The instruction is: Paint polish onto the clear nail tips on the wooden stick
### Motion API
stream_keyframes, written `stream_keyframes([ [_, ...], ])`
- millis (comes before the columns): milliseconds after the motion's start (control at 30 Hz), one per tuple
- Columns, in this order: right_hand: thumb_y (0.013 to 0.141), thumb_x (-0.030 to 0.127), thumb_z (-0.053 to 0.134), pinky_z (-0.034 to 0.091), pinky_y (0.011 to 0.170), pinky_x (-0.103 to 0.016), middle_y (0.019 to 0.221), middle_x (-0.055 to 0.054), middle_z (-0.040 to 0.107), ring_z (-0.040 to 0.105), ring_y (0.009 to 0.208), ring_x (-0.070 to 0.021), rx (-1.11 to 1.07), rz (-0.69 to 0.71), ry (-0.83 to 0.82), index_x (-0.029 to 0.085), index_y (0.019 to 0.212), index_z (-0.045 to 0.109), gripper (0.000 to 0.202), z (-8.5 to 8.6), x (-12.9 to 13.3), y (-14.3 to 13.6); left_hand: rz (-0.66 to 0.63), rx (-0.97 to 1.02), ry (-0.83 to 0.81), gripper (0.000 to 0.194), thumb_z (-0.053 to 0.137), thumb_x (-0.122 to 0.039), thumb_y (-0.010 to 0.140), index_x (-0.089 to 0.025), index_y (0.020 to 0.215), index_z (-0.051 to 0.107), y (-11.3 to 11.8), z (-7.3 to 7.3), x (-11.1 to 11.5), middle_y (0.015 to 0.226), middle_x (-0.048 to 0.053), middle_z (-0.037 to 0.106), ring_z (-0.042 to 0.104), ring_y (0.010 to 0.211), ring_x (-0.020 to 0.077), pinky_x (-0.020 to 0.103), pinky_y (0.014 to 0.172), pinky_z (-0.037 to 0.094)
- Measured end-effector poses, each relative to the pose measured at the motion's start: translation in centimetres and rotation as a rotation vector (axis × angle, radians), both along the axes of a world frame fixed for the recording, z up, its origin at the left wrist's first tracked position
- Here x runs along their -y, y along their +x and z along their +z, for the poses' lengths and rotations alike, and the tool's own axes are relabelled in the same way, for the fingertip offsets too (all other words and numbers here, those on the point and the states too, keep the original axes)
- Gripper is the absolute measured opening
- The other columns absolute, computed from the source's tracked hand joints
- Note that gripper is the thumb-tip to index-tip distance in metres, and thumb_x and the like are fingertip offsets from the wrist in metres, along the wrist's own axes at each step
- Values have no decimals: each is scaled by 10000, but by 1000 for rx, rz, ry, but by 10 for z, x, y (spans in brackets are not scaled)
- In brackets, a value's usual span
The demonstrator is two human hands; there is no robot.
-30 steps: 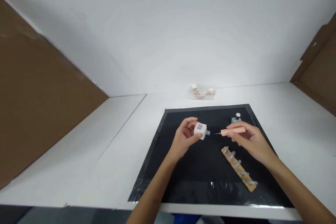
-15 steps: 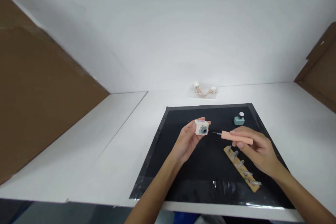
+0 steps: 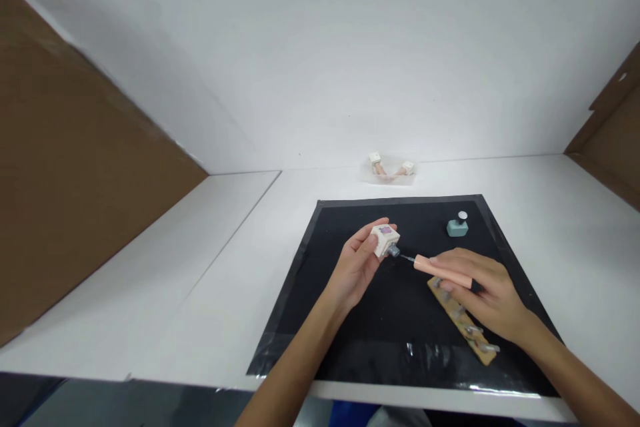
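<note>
Tilted toward the right, a white square nail polish bottle [image 3: 383, 238] with a grey neck sits in my left hand [image 3: 356, 268], gripped between thumb and fingers. My right hand [image 3: 487, 290] is closed around the peach handle of a nail polish brush [image 3: 443, 271]. The brush's thin tip is right by the bottle's open neck; whether they touch I cannot tell. Under my right hand lies a wooden strip [image 3: 463, 323] carrying several greyish nail tips, partly hidden by the fingers. Beyond it stands a small teal bottle-like piece [image 3: 457, 228] with a white round top.
A black mat [image 3: 370, 347] covers part of the white table [image 3: 200, 320]. Against the back wall is a clear tray [image 3: 389, 178] with two white-and-peach bottles in it. Brown cardboard panels [image 3: 75, 167] stand at the left and right sides.
My left hand has tipped the bottle so its neck now points right and down. The brush in my right hand has moved slightly left and down, closer to the neck.
</note>
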State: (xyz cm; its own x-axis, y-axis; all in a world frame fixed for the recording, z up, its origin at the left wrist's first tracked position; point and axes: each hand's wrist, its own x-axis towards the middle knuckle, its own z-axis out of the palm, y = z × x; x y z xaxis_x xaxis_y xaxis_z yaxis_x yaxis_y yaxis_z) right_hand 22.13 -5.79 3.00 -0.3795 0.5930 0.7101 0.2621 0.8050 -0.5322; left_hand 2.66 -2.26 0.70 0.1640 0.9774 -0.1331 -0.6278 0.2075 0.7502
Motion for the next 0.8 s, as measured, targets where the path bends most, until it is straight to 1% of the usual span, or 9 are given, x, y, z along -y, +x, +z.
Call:
stream_keyframes([
  [233,909,165,495,575,666,-281,935,-63,728,681,791,-157,31,-15,45,244,1202,549,309,-2,-1,-3,-22,1,3,385,817,-303,559,-143,893,712,1,0,0,870,64,724,639,755,134,210,708,467],
  [367,910,160,484,568,613,-285,882,-73,720,675,739,-166,85,-73,127,218,1203,549,305,-4,0,-4,-30,0,8,381,819,-298,555,-145,884,705,2,-2,0,866,55,716,634,769,133,209,708,465],
  [500,893,127,501,553,579,-291,879,-88,706,662,708,-173,152,-118,196,192,1197,546,314,-9,-1,-3,-25,-5,15,374,820,-294,554,-148,876,698,2,-3,1,863,47,711,633,758,123,190,664,467],
  [633,886,122,508,544,569,-287,859,-88,706,654,686,-170,176,-129,197,174,1160,559,283,-11,-2,-2,-22,-18,4,378,830,-293,534,-154,860,699,1,-3,1,855,41,712,639,757,119,188,691,481],
  [800,907,165,484,536,568,-273,818,-85,717,659,669,-161,160,-123,150,152,1099,588,219,-8,-1,-1,-23,-30,2,373,837,-284,520,-171,850,706,2,-3,1,865,35,718,645,763,117,187,707,482],
])
